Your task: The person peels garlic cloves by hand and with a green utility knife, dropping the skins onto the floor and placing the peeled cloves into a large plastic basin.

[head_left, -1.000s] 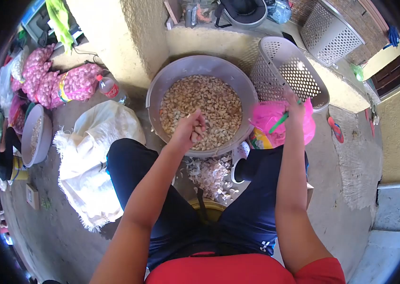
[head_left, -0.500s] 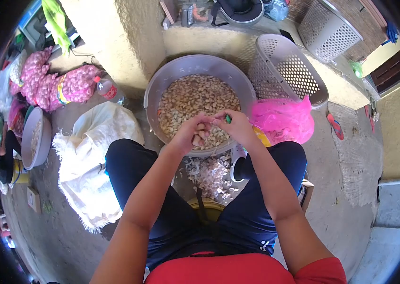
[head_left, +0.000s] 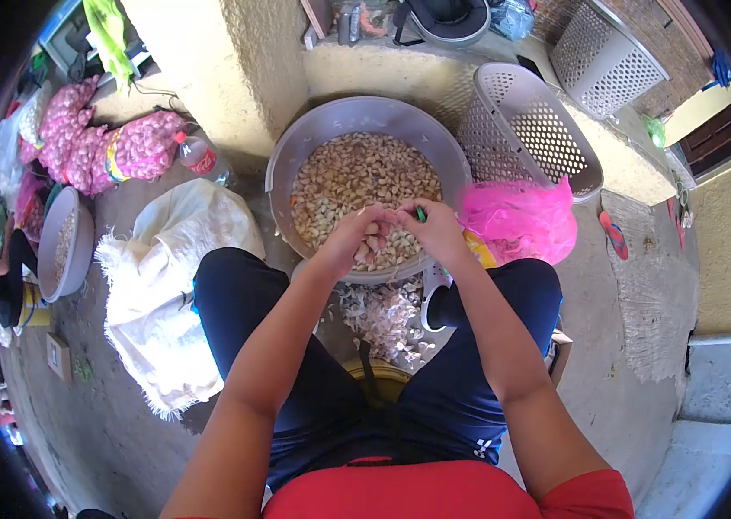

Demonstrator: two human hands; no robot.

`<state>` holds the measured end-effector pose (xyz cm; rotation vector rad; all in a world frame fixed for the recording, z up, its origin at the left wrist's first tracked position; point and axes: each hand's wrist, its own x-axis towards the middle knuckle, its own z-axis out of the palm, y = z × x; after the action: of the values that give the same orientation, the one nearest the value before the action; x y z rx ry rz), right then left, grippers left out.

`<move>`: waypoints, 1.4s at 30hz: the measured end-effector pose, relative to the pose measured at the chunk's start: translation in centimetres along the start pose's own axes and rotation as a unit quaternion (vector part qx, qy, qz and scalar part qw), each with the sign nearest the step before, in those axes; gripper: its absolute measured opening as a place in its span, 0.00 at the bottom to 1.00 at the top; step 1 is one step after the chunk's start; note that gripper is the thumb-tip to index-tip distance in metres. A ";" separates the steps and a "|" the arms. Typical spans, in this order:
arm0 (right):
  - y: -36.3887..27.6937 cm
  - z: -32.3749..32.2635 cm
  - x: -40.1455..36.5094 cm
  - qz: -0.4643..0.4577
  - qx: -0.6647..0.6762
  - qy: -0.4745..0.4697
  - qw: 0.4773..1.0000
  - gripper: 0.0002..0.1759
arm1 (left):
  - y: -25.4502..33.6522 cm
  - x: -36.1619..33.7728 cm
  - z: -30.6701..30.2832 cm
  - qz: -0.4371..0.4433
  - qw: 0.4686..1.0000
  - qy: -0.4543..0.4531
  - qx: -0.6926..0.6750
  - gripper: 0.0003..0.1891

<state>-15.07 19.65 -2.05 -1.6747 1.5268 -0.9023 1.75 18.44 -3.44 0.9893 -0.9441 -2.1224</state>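
My left hand (head_left: pixel 350 235) is closed around several garlic cloves (head_left: pixel 368 245), which show in the palm. My right hand (head_left: pixel 436 233) grips a small tool with a green handle (head_left: pixel 420 214); its working end cannot be made out. The fingertips of both hands meet over the near side of a large grey basin (head_left: pixel 275 186), which holds many cloves (head_left: pixel 365 169) in what looks like water. Below the basin, between my feet, lies a heap of garlic skins (head_left: pixel 387 322).
A pink plastic bag (head_left: pixel 525 221) and a perforated basket (head_left: pixel 504 130) stand right of the basin. To the left are a white sack (head_left: pixel 166 294), a cola bottle (head_left: pixel 201 159), pink net bags of garlic (head_left: pixel 141 151) and a smaller basin (head_left: pixel 80 251). A helmet (head_left: pixel 448 22) rests on the ledge.
The view has shifted slightly. Both hands stay together over the basin, with only small finger movements; the cloves and green-handled tool remain in them.
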 end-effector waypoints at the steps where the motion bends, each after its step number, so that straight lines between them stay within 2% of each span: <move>1: -0.3 0.0 -0.1 -0.007 -0.026 0.009 1.000 0.12 | 0.1 0.0 0.1 0.000 1.000 0.003 0.007 0.18; 5: 0.3 0.4 0.1 -0.010 -0.065 0.025 0.998 0.12 | 0.1 -0.1 0.0 0.006 1.000 0.022 0.018 0.17; 11: 0.6 0.2 0.0 -0.023 -0.027 -0.011 0.999 0.13 | 0.1 0.6 -1.2 0.033 0.997 0.060 -0.041 0.19; 14: 0.7 0.0 -0.3 0.016 0.010 -0.206 0.978 0.12 | 0.0 0.8 -1.9 0.035 0.988 0.062 -0.141 0.21; 17: 0.4 0.9 -1.6 0.010 -0.045 -0.367 0.929 0.10 | 0.2 0.6 -2.1 0.036 0.978 0.035 -0.205 0.24; 20: 1.3 3.1 -3.1 -0.105 -0.281 -0.415 0.859 0.11 | 0.1 0.8 -2.3 0.042 0.968 -0.009 -0.245 0.25; 23: 4.2 4.4 -4.3 -0.146 -0.174 -0.418 0.880 0.17 | 0.0 0.9 -2.4 0.045 0.965 -0.007 -0.258 0.25; 26: 5.7 5.1 -3.6 -0.075 -0.166 -0.369 0.911 0.21 | 0.5 0.4 -2.0 0.031 0.959 0.016 -0.282 0.25; 29: 3.6 3.8 -2.0 0.019 -0.122 -0.277 0.953 0.20 | 0.6 0.4 -2.0 0.039 0.953 0.018 -0.299 0.23; 30: 2.7 3.3 -1.4 0.079 -0.020 -0.241 0.967 0.19 | 0.6 0.4 -2.0 0.043 0.952 0.026 -0.301 0.23; 32: 1.0 2.6 -0.7 0.194 0.182 -0.157 0.951 0.17 | 0.5 0.5 -1.8 0.052 0.950 0.042 -0.305 0.22; 35: -0.3 2.1 -0.7 0.225 0.356 -0.157 0.894 0.15 | 0.0 0.7 -1.1 0.099 0.966 0.023 -0.238 0.19; 38: -0.2 3.1 -0.9 0.273 0.372 -0.171 0.871 0.14 | -0.7 0.7 -0.7 0.083 0.991 0.026 -0.099 0.16; 42: -1.2 3.1 -1.0 0.257 0.371 -0.126 0.884 0.12 | -1.0 0.9 -1.0 0.089 0.985 0.038 -0.143 0.15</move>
<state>-11.84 20.83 -2.70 -0.7445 1.1396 -0.7888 1.84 18.00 -5.03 0.8037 -0.6408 -1.9858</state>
